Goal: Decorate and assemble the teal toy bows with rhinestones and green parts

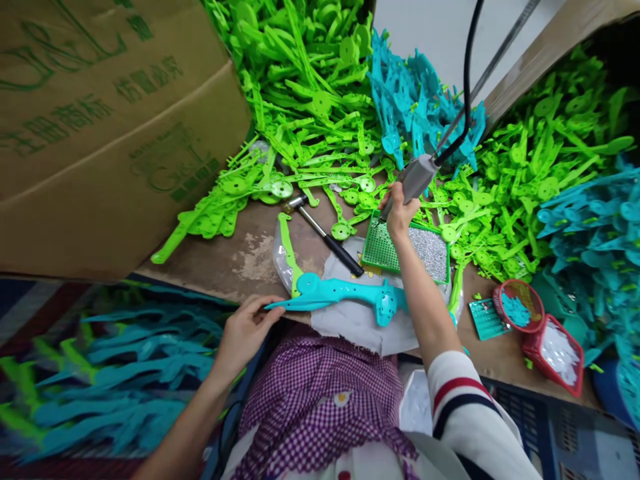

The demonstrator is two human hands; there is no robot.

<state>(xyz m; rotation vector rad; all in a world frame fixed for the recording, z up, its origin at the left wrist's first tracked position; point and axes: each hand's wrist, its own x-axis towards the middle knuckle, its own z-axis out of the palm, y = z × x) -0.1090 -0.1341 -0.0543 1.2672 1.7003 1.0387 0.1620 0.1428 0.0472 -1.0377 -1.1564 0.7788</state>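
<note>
My left hand (253, 327) pinches the narrow left end of a long turquoise plastic piece (345, 292), which lies across a grey cloth (330, 325) at the table's front edge. Lime-green curved arms (288, 252) extend from under the turquoise piece at its left and right. In my right hand (400, 215) is a grey electric screwdriver (419, 175), held at a slant with its cord running upward. Its tip points down over the left, perforated part of a green tray (381, 248). Small silver screws (431, 250) fill the tray's right part; my forearm covers some of it.
A hammer (325, 230) lies left of the tray. Lime-green parts (310, 87) and turquoise parts (415, 93) are heaped behind. A cardboard box (120, 153) stands left. Red baskets (553, 357) of small pieces sit at right. Turquoise pieces (130, 367) are stacked below, left.
</note>
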